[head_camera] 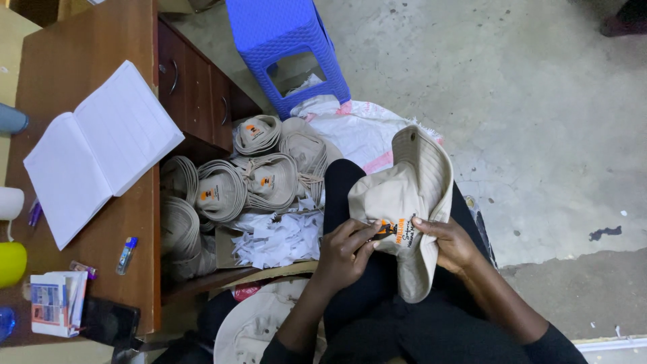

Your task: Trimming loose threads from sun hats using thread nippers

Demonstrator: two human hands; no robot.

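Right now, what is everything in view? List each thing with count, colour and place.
bucket hat: one, beige, held on the lap
stacked hats: several, beige, floor by the desk
paper scraps: pile, white, below the stack
plastic stool: one, blue, top centre
open notebook: one, white, on the desk
desk: one, brown, left
lighter: one, blue, desk edge
left hand: grip pinching the hat's emblem
right hand: grip holding the hat's brim

A brown wooden surface (87, 40) is seen at the left, and an open blank notebook (101, 148) is laid across it. Near its front edge, a small blue-capped tube (126, 255), a printed box (57, 303) and a dark phone (110, 321) are spotted. On the concrete floor (539, 135), a blue plastic stool (286, 50) is stood beside a white sack (357, 131).
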